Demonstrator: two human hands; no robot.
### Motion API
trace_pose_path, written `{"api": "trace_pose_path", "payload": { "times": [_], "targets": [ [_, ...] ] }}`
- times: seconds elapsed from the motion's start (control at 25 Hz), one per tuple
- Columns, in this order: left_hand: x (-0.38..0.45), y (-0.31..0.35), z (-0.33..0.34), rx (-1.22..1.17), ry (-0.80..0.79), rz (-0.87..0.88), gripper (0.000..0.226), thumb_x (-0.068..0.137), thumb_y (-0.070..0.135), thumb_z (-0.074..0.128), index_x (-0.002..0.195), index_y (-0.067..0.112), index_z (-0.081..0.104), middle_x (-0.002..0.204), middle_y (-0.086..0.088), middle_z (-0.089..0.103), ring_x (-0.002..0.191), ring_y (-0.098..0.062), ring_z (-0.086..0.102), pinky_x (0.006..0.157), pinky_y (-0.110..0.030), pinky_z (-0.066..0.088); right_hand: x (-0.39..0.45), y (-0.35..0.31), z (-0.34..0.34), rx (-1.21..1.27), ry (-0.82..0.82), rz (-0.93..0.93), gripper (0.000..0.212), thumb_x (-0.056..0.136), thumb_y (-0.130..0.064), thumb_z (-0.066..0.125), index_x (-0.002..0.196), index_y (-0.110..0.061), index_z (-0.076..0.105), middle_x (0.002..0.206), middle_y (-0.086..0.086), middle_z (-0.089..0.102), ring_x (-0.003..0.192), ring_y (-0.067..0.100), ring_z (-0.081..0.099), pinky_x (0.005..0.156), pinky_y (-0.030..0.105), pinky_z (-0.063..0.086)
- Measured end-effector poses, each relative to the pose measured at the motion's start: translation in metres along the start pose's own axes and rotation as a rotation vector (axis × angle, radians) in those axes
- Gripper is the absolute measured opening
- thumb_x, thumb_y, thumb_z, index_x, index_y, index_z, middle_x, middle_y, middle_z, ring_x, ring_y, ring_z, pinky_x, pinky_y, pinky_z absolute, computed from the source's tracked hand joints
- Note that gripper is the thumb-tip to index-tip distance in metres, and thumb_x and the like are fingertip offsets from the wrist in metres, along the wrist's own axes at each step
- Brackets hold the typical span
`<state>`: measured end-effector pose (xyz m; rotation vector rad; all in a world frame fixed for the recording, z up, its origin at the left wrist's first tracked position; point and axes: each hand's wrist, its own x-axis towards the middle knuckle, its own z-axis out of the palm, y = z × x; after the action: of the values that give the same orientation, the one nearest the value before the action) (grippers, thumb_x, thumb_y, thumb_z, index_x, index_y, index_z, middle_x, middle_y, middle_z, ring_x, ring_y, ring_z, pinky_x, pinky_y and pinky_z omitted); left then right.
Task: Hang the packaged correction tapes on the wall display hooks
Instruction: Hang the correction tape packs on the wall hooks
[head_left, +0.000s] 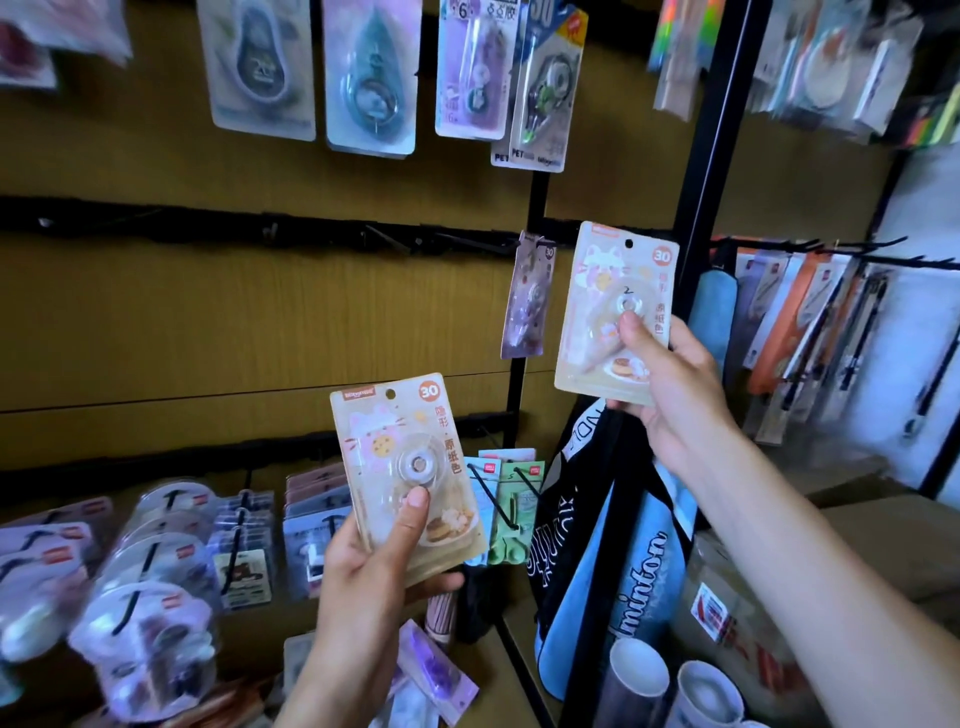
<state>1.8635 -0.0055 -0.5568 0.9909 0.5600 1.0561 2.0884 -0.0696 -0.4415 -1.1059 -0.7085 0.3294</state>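
- Far left, low: packs crowd the bottom row of hooks, blurred, contents unreadable.
- Upper left: a grey pack and a teal pack hang on the top row.
- Brown wall panel: middle black rail carries bare hooks across most of its width.
- Left hand: grips a beige correction tape pack by the lower edge, thumb pressed on the front just under the clear reel, other fingers curled behind, tips showing at the bottom right edge.
- That pack is upright, tilted slightly left, hang hole at top, in mid-air in front of the lower rail, on no hook.
- Just right of it: small blue and green packs hang on low hooks.
- Purple pack hangs from the right end of the middle rail.
- Second beige pack: raised just right of the purple pack, hang hole level with the rail but on no hook.
- Right hand: pinches this pack at the lower right, thumb on the front, fingers behind.
- Black post stands just behind the hand.
- Lower right: blue and black bag with white lettering.
- Far right: orange and white packs on another rail.
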Motion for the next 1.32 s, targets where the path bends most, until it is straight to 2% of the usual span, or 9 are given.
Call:
{"api": "trace_pose_path", "payload": {
  "times": [0.32, 0.6, 0.76, 0.84, 1.0, 1.08, 1.2, 1.24, 1.32],
  "targets": [
    [0.003, 0.002, -0.004, -0.025, -0.008, -0.011, 0.039, 0.075, 0.033, 0.069, 0.109, 0.016, 0.068, 0.095, -0.007, 0.079, 0.076, -0.026, 0.077, 0.047, -0.030, 0.057, 0.014, 0.009, -0.002, 0.101, 0.027, -0.043, 0.016, 0.088, -0.029, 0.069, 0.102, -0.022, 0.069, 0.091, -0.001, 0.071, 0.074, 0.018, 0.064, 0.052, 0.026, 0.044],
    [0.003, 0.000, -0.004, -0.028, -0.019, -0.010, 0.035, 0.077, 0.031, 0.068, 0.109, 0.016, 0.068, 0.095, -0.007, 0.079, 0.076, -0.027, 0.076, 0.045, -0.030, 0.057, 0.009, 0.017, 0.000, 0.119, 0.058, -0.037, 0.009, 0.089, -0.025, 0.069, 0.098, -0.021, 0.070, 0.084, -0.002, 0.072, 0.065, 0.014, 0.063, 0.045, 0.022, 0.040],
    [0.003, 0.000, -0.004, -0.035, -0.018, -0.014, 0.035, 0.077, 0.029, 0.068, 0.109, 0.016, 0.067, 0.094, -0.007, 0.079, 0.073, -0.026, 0.076, 0.045, -0.030, 0.058, 0.008, 0.023, 0.000, 0.060, 0.082, -0.009, 0.008, 0.087, -0.029, 0.073, 0.090, -0.022, 0.071, 0.080, -0.002, 0.071, 0.065, 0.015, 0.062, 0.047, 0.024, 0.038],
    [0.002, -0.001, -0.004, -0.036, -0.013, -0.017, 0.035, 0.077, 0.029, 0.068, 0.109, 0.015, 0.066, 0.091, -0.005, 0.079, 0.071, -0.024, 0.076, 0.044, -0.030, 0.058, 0.013, 0.021, 0.007, -0.002, 0.093, 0.041, 0.013, 0.085, -0.032, 0.075, 0.090, -0.021, 0.071, 0.082, 0.000, 0.070, 0.063, 0.016, 0.061, 0.045, 0.024, 0.040],
    [0.001, 0.001, -0.005, -0.034, -0.003, -0.009, 0.042, 0.075, 0.030, 0.069, 0.112, 0.013, 0.066, 0.091, -0.005, 0.079, 0.070, -0.022, 0.076, 0.044, -0.031, 0.057, 0.036, 0.015, 0.032, -0.138, 0.101, 0.193, 0.036, 0.081, -0.041, 0.078, 0.107, -0.018, 0.071, 0.097, 0.002, 0.067, 0.069, 0.017, 0.062, 0.040, 0.023, 0.046],
    [0.002, 0.001, -0.007, -0.035, 0.001, -0.008, 0.043, 0.074, 0.031, 0.070, 0.113, 0.013, 0.065, 0.091, -0.005, 0.079, 0.071, -0.022, 0.076, 0.044, -0.031, 0.057, 0.046, 0.013, 0.042, -0.182, 0.084, 0.288, 0.050, 0.080, -0.045, 0.078, 0.116, -0.014, 0.063, 0.102, 0.002, 0.062, 0.077, 0.023, 0.065, 0.047, 0.028, 0.054],
    [0.004, 0.004, -0.011, -0.038, 0.001, -0.008, 0.042, 0.075, 0.031, 0.070, 0.113, 0.015, 0.065, 0.094, -0.005, 0.079, 0.072, -0.023, 0.077, 0.045, -0.031, 0.058, 0.054, 0.021, 0.046, -0.182, 0.088, 0.432, 0.069, 0.081, -0.046, 0.077, 0.135, -0.015, 0.047, 0.121, 0.006, 0.054, 0.096, 0.034, 0.068, 0.072, 0.040, 0.062],
    [0.004, 0.006, -0.012, -0.043, -0.003, -0.007, 0.039, 0.076, 0.030, 0.069, 0.113, 0.016, 0.065, 0.094, -0.005, 0.079, 0.072, -0.023, 0.076, 0.046, -0.032, 0.058, 0.051, 0.027, 0.045, -0.172, 0.093, 0.470, 0.072, 0.082, -0.045, 0.075, 0.140, -0.017, 0.044, 0.133, 0.009, 0.052, 0.104, 0.037, 0.066, 0.077, 0.043, 0.061],
    [0.005, 0.008, -0.014, -0.064, -0.031, 0.001, 0.035, 0.078, 0.024, 0.068, 0.112, 0.016, 0.066, 0.096, -0.006, 0.079, 0.074, -0.025, 0.076, 0.048, -0.033, 0.059, 0.031, 0.045, 0.042, -0.159, 0.135, 0.524, 0.065, 0.086, -0.043, 0.071, 0.141, -0.019, 0.045, 0.142, 0.012, 0.050, 0.113, 0.037, 0.060, 0.080, 0.046, 0.060]
  ]
}}
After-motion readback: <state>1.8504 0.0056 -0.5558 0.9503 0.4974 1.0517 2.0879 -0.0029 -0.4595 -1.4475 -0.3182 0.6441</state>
